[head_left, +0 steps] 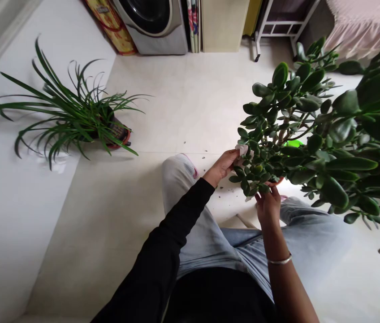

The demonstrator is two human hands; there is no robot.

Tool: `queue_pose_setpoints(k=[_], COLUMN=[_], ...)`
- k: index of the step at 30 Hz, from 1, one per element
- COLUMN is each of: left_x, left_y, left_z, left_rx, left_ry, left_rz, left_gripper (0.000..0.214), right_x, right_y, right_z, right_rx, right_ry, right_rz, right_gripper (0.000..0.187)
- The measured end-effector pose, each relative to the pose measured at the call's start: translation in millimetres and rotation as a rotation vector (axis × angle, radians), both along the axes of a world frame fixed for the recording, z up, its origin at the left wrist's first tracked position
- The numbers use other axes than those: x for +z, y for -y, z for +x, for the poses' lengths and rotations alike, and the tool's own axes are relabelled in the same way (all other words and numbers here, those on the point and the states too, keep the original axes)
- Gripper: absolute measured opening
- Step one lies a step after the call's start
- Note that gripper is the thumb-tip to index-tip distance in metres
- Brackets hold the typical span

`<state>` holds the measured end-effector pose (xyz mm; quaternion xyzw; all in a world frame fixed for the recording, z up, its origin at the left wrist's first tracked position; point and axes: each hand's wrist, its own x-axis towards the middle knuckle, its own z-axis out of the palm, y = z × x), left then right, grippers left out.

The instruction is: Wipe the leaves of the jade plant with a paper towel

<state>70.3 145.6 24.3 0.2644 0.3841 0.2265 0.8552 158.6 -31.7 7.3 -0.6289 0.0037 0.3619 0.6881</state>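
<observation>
A large jade plant (pixel 286 105) with thick dark-green leaves fills the right side, in an orange-rimmed pot (pixel 276 182) mostly hidden by foliage. At the plant's left edge, my left hand (pixel 224 165) is closed on a crumpled white tissue (pixel 242 150), which lies against the leaves. My right hand (pixel 268 207) reaches up from below to the lowest leaves beside the pot rim. Its fingers are bent in, with the tips partly hidden among the leaves. A small white scrap shows just left of those fingers.
Dark crumbs (pixel 221 188) lie scattered on the pale floor between my legs. A long-leaved potted plant (pixel 75 119) stands by the left wall. Along the back are a front-loading washing machine (pixel 161 33), a yellow-and-red bag (pixel 112 27) and a white wheeled rack (pixel 282 28). Something bright green (pixel 293 143) shows behind the stems.
</observation>
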Motion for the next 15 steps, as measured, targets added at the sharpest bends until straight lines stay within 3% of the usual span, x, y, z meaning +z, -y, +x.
queue_pose_setpoints(k=[6,10,15], left_x=[5.4,6.1,3.9], left_y=[-0.1,-0.3,3.0], left_z=[-2.6,0.5,7.3], left_rx=[-0.027,0.025,0.092], left_ry=[0.062,0.039,0.006], left_rz=[0.001,-0.028,-0.006], left_gripper=[0.025,0.018,0.025], right_x=[0.9,2.8,-0.2], right_y=[0.4,0.4,-0.1], right_z=[1.5,0.5,0.6], right_rx=[0.003,0.003,-0.004], right_ry=[-0.017,-0.03,-0.018], right_rz=[0.025,0.022,0.021], right_gripper=[0.038,0.04,0.04])
